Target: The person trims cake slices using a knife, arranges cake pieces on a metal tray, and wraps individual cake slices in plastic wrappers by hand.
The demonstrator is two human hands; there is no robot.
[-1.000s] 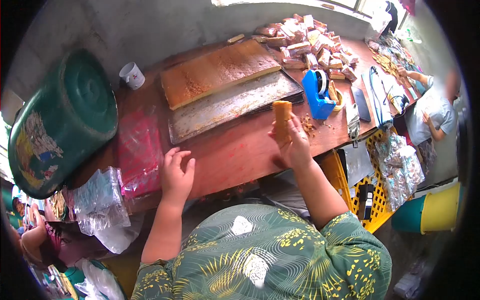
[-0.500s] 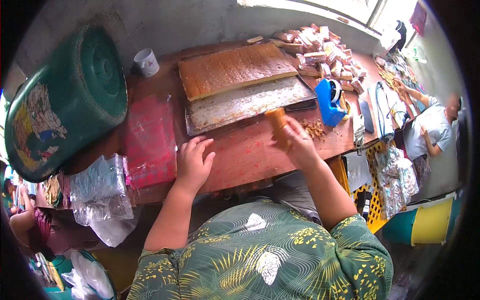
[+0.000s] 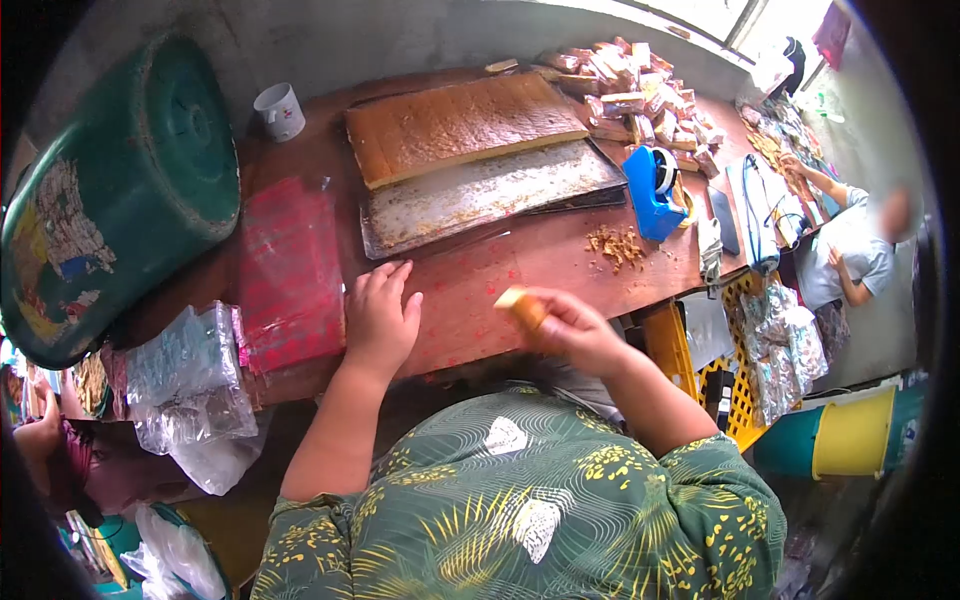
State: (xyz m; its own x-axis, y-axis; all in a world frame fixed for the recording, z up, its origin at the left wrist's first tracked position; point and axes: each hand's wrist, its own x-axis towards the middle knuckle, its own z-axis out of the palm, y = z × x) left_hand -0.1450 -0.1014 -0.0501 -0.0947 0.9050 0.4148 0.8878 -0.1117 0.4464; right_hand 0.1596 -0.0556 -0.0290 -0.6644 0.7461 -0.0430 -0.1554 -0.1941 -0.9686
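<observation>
In the head view my right hand [image 3: 572,332] is closed round a piece of sponge cake [image 3: 522,307], brown on the outside and pale yellow at its cut end, held above the table's front edge. My left hand [image 3: 382,312] rests on the brown table [image 3: 455,325] with its fingers stretched out, holding nothing. Beyond it lies a metal baking tray [image 3: 440,217] with a large brown-topped slab of cake [image 3: 465,120] covering its far part. The tray's near part is bare and crumb-stained. Right of the tray are brown crumbs [image 3: 617,247].
Wrapped pieces [image 3: 645,100] are heaped at the back right, behind a blue tape dispenser [image 3: 653,195]. To the left are a red plastic sheet [image 3: 292,275], clear plastic bags [image 3: 190,370], a white mug [image 3: 279,111] and a big green tub [image 3: 130,200]. A co-worker [image 3: 850,250] sits far right.
My right hand has moved left and toward my body with the cake piece, whose pale cut end now shows. My left hand stays in nearly the same place. The camera view has shifted slightly.
</observation>
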